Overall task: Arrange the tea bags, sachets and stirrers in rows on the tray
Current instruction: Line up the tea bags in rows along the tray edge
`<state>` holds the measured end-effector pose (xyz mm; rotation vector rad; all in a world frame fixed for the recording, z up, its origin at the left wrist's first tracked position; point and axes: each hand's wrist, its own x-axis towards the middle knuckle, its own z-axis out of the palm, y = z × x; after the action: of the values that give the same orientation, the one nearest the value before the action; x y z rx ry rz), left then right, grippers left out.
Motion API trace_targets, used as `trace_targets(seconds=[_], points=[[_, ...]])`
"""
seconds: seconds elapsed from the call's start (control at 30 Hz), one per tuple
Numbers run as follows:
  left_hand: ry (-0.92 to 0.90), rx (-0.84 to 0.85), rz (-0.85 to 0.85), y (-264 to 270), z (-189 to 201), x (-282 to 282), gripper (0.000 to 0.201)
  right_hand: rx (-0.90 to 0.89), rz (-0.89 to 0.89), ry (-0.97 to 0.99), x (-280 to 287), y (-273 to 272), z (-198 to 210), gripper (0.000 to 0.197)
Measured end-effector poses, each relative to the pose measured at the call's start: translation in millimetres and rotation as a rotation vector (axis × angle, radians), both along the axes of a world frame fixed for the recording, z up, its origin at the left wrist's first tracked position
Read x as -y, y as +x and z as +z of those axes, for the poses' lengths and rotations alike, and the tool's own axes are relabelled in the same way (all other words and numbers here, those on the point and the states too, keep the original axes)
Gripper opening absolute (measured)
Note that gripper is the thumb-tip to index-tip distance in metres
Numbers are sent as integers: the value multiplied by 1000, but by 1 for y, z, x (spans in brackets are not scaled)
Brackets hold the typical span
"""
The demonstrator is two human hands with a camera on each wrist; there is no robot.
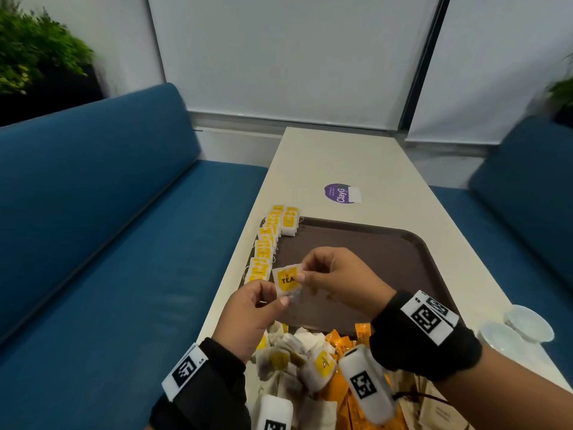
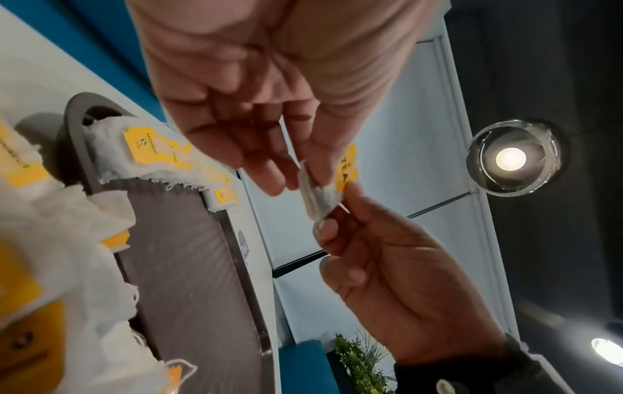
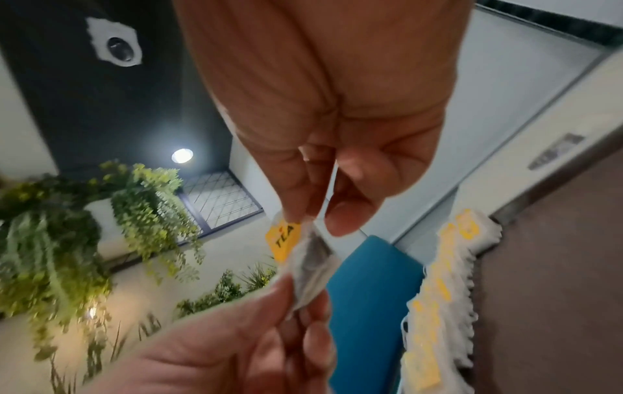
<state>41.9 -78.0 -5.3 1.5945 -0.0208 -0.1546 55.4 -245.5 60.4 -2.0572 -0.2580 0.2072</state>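
Table [image 1: 325, 156]: long, cream, flanked by blue benches. Brown tray [image 1: 366, 243] sits on it, centre mostly bare.

Row of tea bags [image 1: 269, 240] is laid along the tray's left edge, overlapping like shingles. About eight to ten can be counted; overlap prevents an exact figure. A second bag at the far end suggests a second row has been begun there.

Loose pile of tea bags [image 1: 297, 358] lies at the tray's near end, roughly half a dozen visible, more hidden under the hands. Orange sachets [image 1: 341, 346] are beside it, at least three or four, partly covered. Stirrers cannot be identified with confidence; no count is given.

One tea bag [image 1: 286, 282] is held in the air above the tray, just right of the row's near end, yellow TEA tag facing up. It is pinched at its lower left corner by the left hand [image 1: 251, 321] and at its right edge by the right hand [image 1: 335, 277], fingers of both curled on it.

Step in hand, as judged: bag is being flattened and squared before placement. To be done well: tag kept upward, string tucked under, bag set down parallel to its neighbours with the same overlap, edges aligned to the tray rim. Row should not be dragged on release.
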Motion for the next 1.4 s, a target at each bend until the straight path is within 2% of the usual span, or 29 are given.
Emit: trace_targets(seconds=[0.2, 0.37, 0.5, 0.6, 0.67, 0.8, 1.0, 1.2, 1.3, 1.4], points=[[5, -17, 45, 6, -5, 0, 15, -169, -51, 102, -7, 5, -13, 8], [45, -41, 87, 17, -12, -7, 15, -166, -210, 127, -7, 43, -20, 18], [98, -86, 182, 25, -26, -27, 18, -104, -369, 20, 1, 107, -33, 26], [143, -172, 177, 29, -35, -39, 24, -133, -445, -41, 6, 158, -45, 32], [169, -203, 157, 31, -37, -43, 32, -177, -451, -106, 6, 186, -54, 32], [182, -242, 83, 30, -36, -41, 30, -230, -409, -197, 3, 216, -73, 30], [101, -255, 79, 32, -33, -37, 20, -261, -381, -211, -6, 228, -87, 29], [132, -257, 80, 31, -31, -40, 24, -295, -374, -213, -2, 223, -78, 26], [143, -248, 77, 26, -30, -47, 24, -212, -426, -138, 4, 209, -58, 25], [159, -224, 70, 14, -29, -54, 25, -154, -402, 89, 8, 171, -26, 19]])
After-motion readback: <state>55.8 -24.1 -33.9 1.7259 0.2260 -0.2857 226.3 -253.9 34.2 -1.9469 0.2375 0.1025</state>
